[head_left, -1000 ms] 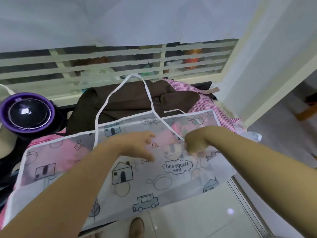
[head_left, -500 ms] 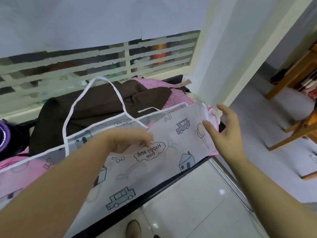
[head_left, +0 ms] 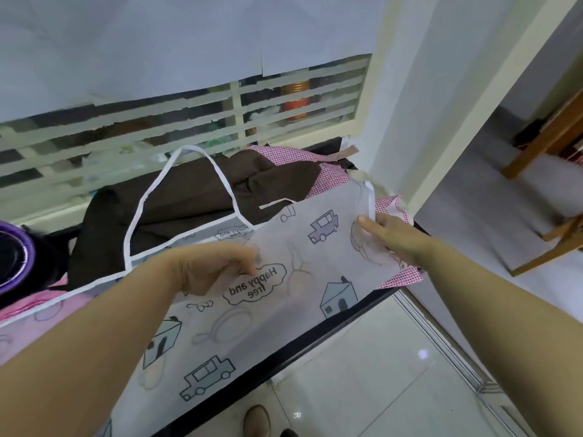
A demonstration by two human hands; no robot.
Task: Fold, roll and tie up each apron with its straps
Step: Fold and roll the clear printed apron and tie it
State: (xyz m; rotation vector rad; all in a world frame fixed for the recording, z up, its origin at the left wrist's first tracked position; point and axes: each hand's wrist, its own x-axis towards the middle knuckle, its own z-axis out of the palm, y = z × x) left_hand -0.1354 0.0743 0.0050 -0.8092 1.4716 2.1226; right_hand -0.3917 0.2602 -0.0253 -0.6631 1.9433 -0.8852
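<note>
A see-through white apron (head_left: 315, 298) printed with cars, houses and "Happy and free" lies across a black table (head_left: 318, 340). Its white neck strap (head_left: 143, 203) loops back over the pile behind. My left hand (head_left: 214, 268) sits on the apron's middle with curled fingers pinching the fabric at the edge of a folded layer. My right hand (head_left: 392, 239) grips the apron's right end, thumb on top and fingers under the cloth. That end is lifted slightly off the table.
A dark brown apron (head_left: 195, 197) and a pink checked apron (head_left: 332, 181) lie heaped behind. A purple round object (head_left: 12, 260) stands at the left edge, with pink cloth (head_left: 22, 305) in front of it. A barred window is behind, wooden furniture (head_left: 550, 143) to the right, tiled floor below.
My view swung right. My right hand left the apron's middle, went to its right end and took hold of it. My left hand's fingers curled onto the fabric.
</note>
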